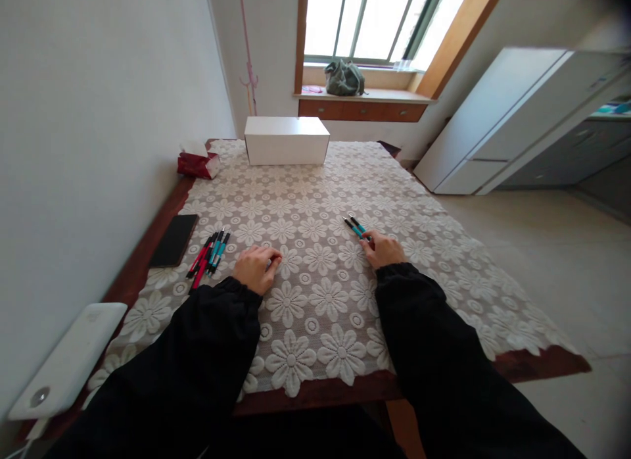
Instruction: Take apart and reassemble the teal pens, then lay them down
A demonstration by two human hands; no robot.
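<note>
Left hand (256, 267) rests curled and empty mid-table; right hand (383, 250) pinches two teal pens (355, 226). Lace tablecloth (315, 183) lies open toward the far edge.

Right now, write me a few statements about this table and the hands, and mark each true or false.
1. The right hand touches two teal-and-black pens. True.
2. The white rectangular cardboard box sits at the near table edge. False: it is at the far end.
3. The flat black phone lies left of the bundle of red and teal pens. True.
4. The left hand rests on the phone. False: it rests on the white lace tablecloth.
</note>
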